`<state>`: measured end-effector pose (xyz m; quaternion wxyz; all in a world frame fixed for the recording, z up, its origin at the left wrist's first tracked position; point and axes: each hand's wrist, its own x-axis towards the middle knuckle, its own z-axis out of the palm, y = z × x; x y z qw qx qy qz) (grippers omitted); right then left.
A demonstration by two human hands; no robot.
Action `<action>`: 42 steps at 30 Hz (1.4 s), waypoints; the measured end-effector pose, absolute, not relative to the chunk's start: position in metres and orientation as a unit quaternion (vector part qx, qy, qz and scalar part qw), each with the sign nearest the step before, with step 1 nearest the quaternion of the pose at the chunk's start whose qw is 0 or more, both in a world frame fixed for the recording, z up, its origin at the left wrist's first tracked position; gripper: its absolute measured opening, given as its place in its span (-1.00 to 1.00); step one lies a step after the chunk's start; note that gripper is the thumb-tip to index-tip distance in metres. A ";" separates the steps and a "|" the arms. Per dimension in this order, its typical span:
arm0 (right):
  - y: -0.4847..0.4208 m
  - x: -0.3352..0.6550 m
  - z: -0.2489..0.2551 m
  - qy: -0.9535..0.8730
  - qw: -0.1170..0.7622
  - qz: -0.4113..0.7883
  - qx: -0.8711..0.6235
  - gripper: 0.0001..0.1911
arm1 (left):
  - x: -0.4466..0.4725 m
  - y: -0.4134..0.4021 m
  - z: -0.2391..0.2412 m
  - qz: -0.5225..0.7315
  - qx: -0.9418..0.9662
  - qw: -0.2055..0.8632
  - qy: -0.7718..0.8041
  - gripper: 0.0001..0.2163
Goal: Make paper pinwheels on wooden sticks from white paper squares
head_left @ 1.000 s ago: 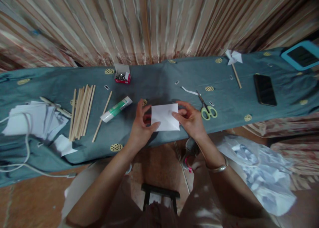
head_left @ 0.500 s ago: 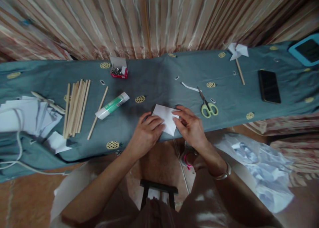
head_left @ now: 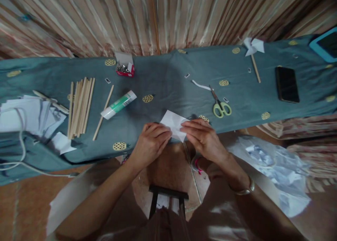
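Observation:
A small white sheet of paper is held at the table's near edge, with a corner pointing down toward me. My left hand pinches its lower left side, fingers together. From the other side my right hand grips the right edge, its fingertips on top of the sheet. Both thumbs are mostly hidden. To the right of the paper lie green-handled scissors, blades slightly apart, their tips by a thin curled paper strip. Left of my hands, a green and white tube rests across a single wooden stick.
Several wooden sticks lie beside a pile of white paper pieces. Behind the tube is an open red box of metal pins. A paper pinwheel, a phone and a blue-framed tablet lie rightward. A plastic bag sits below.
The paper has turned slightly and come off flat, nearer the table edge. My right hand has shifted a little lower, its fingers closing together on the sheet. The view has tilted slightly.

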<state>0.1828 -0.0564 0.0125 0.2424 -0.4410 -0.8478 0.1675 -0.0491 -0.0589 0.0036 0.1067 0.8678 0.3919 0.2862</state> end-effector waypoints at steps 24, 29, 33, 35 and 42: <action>-0.024 0.162 0.002 -0.732 0.323 0.297 -0.521 -0.82 | -0.051 -0.061 0.001 0.277 0.803 0.191 0.492 -0.61; -0.024 0.159 0.001 -0.738 0.314 0.274 -0.530 -0.82 | -0.053 -0.061 -0.003 0.277 0.804 0.183 0.494 -0.61; -0.024 0.156 0.002 -0.741 0.305 0.254 -0.541 -0.83 | -0.053 -0.059 -0.002 0.274 0.812 0.162 0.489 -0.61; -0.025 0.155 0.002 -0.743 0.308 0.244 -0.542 -0.82 | -0.051 -0.061 0.000 0.265 0.828 0.125 0.477 -0.63; -0.026 0.153 0.000 -0.745 0.305 0.223 -0.550 -0.75 | -0.033 -0.080 -0.004 0.209 0.888 0.066 0.403 -0.58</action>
